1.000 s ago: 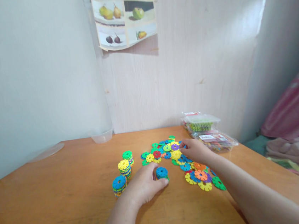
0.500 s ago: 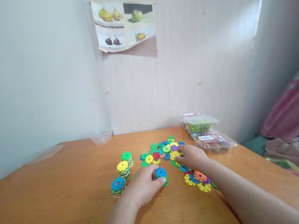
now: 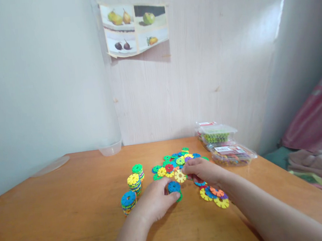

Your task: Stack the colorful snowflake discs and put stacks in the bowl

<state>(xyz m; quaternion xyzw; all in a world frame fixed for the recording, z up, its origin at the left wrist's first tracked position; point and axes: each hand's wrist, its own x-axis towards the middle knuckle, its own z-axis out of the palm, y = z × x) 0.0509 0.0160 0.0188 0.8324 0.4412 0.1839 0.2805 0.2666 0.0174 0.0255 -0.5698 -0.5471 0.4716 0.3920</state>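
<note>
My left hand [image 3: 155, 200] is curled round a short stack topped by a blue disc [image 3: 174, 187] on the wooden table [image 3: 59, 223]. My right hand [image 3: 202, 170] pinches a yellow disc [image 3: 180, 176] just above and right of that stack. A loose pile of coloured flower-shaped discs [image 3: 179, 160] lies behind the hands, and more discs [image 3: 215, 197] lie under my right wrist. Three finished stacks stand to the left: a green-topped stack [image 3: 138, 170], a yellow-topped stack [image 3: 133, 181] and a blue-topped stack [image 3: 128, 201].
Two clear plastic boxes [image 3: 223, 144] of small pieces sit at the table's back right. A clear tub [image 3: 110, 147] and a clear lid [image 3: 49, 165] rest near the wall at back left. A fruit picture [image 3: 134, 27] hangs on the wall. Cloth [image 3: 316, 150] lies at right.
My right hand picked a yellow disc from the pile and brought it left toward the blue-topped stack. My left hand stayed on that stack.
</note>
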